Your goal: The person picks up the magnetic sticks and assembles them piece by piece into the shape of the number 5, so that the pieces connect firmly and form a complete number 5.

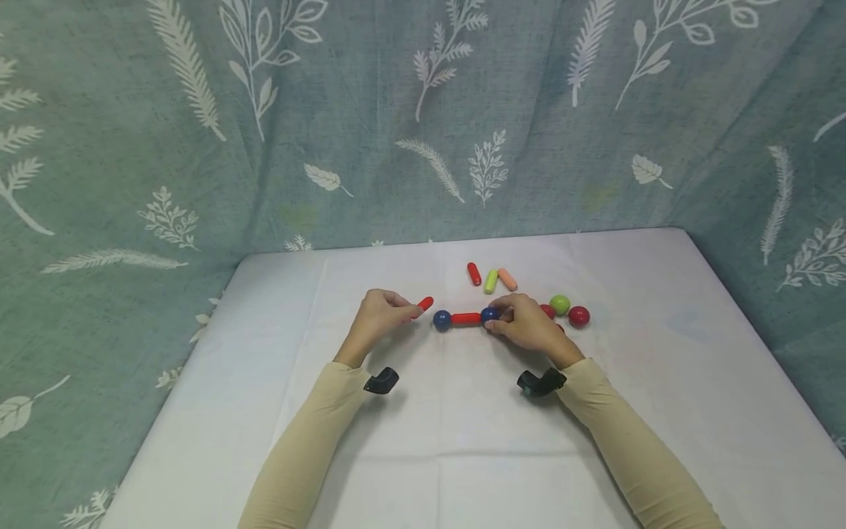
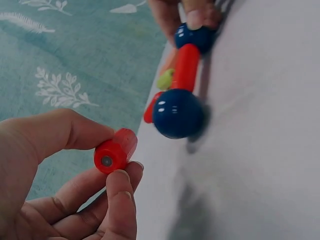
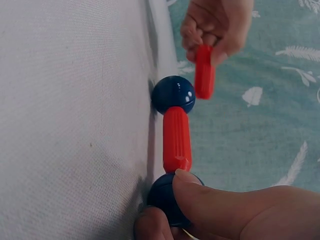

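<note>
In my left hand (image 1: pixel 383 316) a loose red magnetic rod (image 2: pixel 119 150) is pinched between thumb and fingers, its round metal end showing in the left wrist view. My right hand (image 1: pixel 529 323) grips a dark blue ball (image 3: pixel 167 197) between thumb and fingers. From that ball a second red rod (image 3: pixel 177 140) runs to another dark blue ball (image 1: pixel 442 319), the three joined in a line low over the white table. The rod in my left hand is apart from the far blue ball, just to its left in the head view.
Behind the hands lie a red rod (image 1: pixel 474 274), a lime green rod (image 1: pixel 490 281) and an orange rod (image 1: pixel 507 279). Right of my right hand sit a green ball (image 1: pixel 559 305) and several red balls (image 1: pixel 579 317). A leaf-patterned curtain (image 1: pixel 370 110) stands behind the white table (image 1: pixel 463 470).
</note>
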A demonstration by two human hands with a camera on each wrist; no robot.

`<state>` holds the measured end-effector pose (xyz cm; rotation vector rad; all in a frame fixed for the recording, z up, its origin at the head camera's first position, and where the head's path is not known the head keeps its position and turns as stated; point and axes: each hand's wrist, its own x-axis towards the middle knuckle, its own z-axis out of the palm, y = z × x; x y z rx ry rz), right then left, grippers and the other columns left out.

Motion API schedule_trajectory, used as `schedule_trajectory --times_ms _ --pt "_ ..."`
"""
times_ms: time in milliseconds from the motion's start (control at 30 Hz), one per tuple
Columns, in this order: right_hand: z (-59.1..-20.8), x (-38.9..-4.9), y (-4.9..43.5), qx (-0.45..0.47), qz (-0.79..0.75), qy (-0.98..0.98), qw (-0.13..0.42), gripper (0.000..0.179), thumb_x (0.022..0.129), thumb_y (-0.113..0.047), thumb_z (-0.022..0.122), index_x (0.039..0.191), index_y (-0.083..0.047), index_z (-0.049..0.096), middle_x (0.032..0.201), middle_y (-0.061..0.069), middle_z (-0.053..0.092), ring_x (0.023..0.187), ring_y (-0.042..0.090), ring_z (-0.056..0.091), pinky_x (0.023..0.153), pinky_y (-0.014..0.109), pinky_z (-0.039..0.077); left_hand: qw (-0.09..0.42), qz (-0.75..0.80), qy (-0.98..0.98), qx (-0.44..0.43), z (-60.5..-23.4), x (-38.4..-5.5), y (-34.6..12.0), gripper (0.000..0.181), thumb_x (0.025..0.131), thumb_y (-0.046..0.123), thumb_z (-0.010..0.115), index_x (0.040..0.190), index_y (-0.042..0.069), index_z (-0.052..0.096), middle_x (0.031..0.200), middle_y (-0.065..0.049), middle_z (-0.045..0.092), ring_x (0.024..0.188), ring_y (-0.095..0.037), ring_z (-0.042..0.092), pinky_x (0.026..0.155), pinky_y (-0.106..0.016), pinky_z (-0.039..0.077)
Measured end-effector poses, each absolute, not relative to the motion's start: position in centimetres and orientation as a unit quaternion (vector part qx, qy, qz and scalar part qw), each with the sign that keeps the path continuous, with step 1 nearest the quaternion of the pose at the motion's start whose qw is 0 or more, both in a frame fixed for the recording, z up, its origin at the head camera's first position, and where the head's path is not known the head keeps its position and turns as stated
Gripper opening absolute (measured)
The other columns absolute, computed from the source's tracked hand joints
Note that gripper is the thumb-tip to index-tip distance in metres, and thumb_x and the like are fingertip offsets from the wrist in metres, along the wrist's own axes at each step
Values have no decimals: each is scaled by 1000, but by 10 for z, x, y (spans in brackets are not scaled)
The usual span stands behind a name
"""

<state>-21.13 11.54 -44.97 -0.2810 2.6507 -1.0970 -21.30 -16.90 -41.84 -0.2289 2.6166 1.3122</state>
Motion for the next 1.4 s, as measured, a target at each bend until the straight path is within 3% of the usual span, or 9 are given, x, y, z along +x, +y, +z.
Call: schedule_trajectory --times_ms 367,667,1000,1400 --pt "-448 -212 116 -99 -381 910 129 45 93 -21 78 134 -5 66 114 12 70 94 23 62 80 30 55 96 460 880 -71 -437 -188 -170 19 81 25 81 87 7 77 77 -7 76 67 -16 67 59 -25 48" --pt "-447 -212 116 -100 -379 911 132 46 94 -20 77 135 -4 65 113 12 70 91 22 62 77 28 54 110 448 885 -63 -448 -176 -163 21 81 27 85 84 7 76 71 -4 74 66 -14 61 59 -25 43" --pt "-448 -211 117 -98 -384 908 134 44 94 -20 77 134 -4 66 111 12 72 90 21 63 74 26 53 141 435 889 -32 -447 -170 -145 33 85 28 84 107 4 77 79 -4 78 70 -12 68 66 -24 49" --pt "-446 -209 116 -99 -385 908 131 44 94 -19 76 134 -2 65 109 13 71 88 20 63 71 26 52 145 440 886 -29 -449 -170 -136 31 87 28 83 105 3 79 80 -5 79 68 -12 69 64 -24 50"
